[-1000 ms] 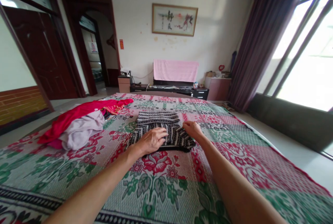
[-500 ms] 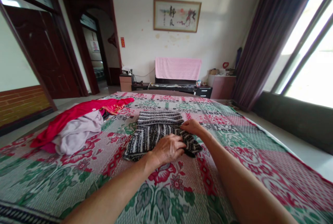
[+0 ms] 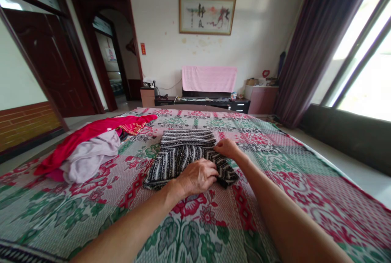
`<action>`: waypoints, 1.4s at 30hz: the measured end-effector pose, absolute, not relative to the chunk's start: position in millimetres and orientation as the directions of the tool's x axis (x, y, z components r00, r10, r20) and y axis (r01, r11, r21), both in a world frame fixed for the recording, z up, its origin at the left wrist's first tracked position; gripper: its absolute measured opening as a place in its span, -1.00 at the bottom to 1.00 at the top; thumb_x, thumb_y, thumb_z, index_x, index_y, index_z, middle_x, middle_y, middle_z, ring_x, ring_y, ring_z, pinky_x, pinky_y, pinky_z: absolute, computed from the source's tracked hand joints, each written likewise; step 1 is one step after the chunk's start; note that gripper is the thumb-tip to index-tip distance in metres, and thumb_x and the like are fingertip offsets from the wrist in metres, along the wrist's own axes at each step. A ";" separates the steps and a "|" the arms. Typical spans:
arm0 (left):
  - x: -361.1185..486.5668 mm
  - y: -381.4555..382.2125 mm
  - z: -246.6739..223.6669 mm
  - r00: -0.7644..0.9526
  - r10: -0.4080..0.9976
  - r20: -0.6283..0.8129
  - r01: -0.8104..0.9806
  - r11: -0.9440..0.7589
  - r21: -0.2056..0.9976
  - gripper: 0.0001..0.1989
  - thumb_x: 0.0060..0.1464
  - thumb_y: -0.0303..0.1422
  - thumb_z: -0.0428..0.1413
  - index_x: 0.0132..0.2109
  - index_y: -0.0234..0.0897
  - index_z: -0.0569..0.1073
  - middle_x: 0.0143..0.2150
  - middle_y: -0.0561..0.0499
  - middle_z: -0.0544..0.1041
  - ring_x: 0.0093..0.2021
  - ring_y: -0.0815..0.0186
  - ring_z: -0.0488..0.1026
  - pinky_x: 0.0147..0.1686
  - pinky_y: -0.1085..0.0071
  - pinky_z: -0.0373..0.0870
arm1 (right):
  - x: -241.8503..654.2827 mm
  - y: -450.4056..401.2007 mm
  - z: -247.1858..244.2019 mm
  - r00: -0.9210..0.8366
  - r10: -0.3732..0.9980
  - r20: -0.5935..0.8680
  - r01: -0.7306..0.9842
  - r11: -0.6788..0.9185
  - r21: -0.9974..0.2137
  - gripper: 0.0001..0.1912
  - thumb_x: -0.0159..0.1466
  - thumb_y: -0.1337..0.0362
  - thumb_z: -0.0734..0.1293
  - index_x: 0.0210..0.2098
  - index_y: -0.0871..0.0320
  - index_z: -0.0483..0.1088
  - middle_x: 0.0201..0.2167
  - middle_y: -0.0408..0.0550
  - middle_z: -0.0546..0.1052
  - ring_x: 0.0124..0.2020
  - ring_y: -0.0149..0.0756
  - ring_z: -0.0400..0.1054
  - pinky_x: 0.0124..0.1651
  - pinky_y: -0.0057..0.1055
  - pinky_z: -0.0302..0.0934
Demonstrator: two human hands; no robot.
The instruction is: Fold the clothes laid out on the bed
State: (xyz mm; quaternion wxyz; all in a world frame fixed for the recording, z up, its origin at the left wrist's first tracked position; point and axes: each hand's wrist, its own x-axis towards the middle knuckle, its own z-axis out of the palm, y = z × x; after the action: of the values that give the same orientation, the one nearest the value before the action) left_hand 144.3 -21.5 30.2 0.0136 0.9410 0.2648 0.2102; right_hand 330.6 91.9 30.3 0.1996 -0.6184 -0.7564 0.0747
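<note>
A black-and-white striped knit garment (image 3: 179, 155) lies partly folded on the bed, its far part in a flat band with crosswise stripes. A narrower flap of it, perhaps a sleeve, sticks out to the lower right. My left hand (image 3: 200, 176) rests on the near side of the garment, fingers curled down onto the cloth beside that flap; the fingertips are partly hidden. At the garment's right edge, my right hand (image 3: 227, 148) pinches the fabric between thumb and fingers.
Under the garment spreads a floral bedspread (image 3: 192, 234). To the left lies a heap with a red garment (image 3: 82, 136) and a pale lilac garment (image 3: 91, 155). Beyond the bed stand a low black cabinet (image 3: 240, 106) and a screen under a pink cloth (image 3: 209, 78).
My right hand has shifted very slightly to the right at the garment's edge. The left hand and the garment look almost the same. The view has tilted a little.
</note>
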 end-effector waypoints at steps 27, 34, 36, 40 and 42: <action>-28.9 -7.3 68.9 0.644 0.761 -0.076 0.751 -0.612 0.248 -0.33 -0.20 -0.56 0.00 0.08 0.10 0.45 0.35 0.11 0.15 0.29 0.12 0.17 0.20 0.16 0.15 | 358.4 17.7 89.2 -0.765 0.621 -0.169 0.616 0.630 -0.473 -0.18 -0.04 0.68 0.24 0.10 -0.17 0.37 0.36 -0.25 0.03 0.30 -0.28 0.03 0.23 -0.40 0.04; -25.4 -10.7 76.7 0.609 0.748 -0.264 0.791 -0.549 0.271 -0.39 -0.19 -0.53 0.04 0.05 0.04 0.49 0.39 0.13 0.06 0.27 0.19 0.20 0.21 0.34 0.15 | 358.1 25.6 88.4 -0.793 0.557 -0.248 0.606 0.682 -0.409 -0.38 0.02 0.50 0.38 0.03 -0.15 0.44 0.34 -0.26 0.07 0.28 -0.21 0.09 0.23 -0.36 0.09; -21.6 -11.2 77.7 0.597 0.762 -0.251 0.799 -0.536 0.272 -0.43 -0.18 -0.55 0.01 0.00 -0.02 0.52 0.38 0.09 0.09 0.29 0.19 0.17 0.23 0.30 0.10 | 356.4 27.7 86.7 -0.779 0.582 -0.234 0.622 0.674 -0.398 -0.48 0.04 0.42 0.40 -0.02 -0.12 0.47 0.34 -0.23 0.10 0.27 -0.19 0.11 0.23 -0.33 0.10; -16.9 -10.9 82.3 0.621 0.772 -0.133 0.767 -0.564 0.305 -0.52 -0.16 -0.57 -0.04 -0.16 -0.11 0.60 0.31 0.06 0.24 0.29 0.19 0.16 0.26 0.23 0.02 | 354.6 28.0 89.0 -0.766 0.633 -0.113 0.598 0.638 -0.486 -0.71 0.12 0.30 0.40 -0.15 -0.06 0.54 0.22 -0.17 0.31 0.17 -0.19 0.25 0.23 -0.30 0.09; -18.8 -7.6 85.4 0.637 0.769 -0.046 0.715 -0.568 0.408 -0.59 -0.11 -0.53 -0.02 -0.17 -0.14 0.60 0.28 0.04 0.29 0.24 0.18 0.23 0.24 0.25 0.07 | 354.8 29.0 93.1 -0.749 0.662 -0.024 0.559 0.612 -0.559 -0.74 0.16 0.23 0.38 -0.14 -0.05 0.54 0.10 -0.18 0.44 0.11 -0.20 0.30 0.20 -0.28 0.13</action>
State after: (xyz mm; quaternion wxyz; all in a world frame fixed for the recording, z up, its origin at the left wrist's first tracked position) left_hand -18.8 -7.6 85.4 0.1986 0.8828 0.4202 0.0687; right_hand 354.8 29.0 93.1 0.0925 -0.3417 -0.8931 0.2775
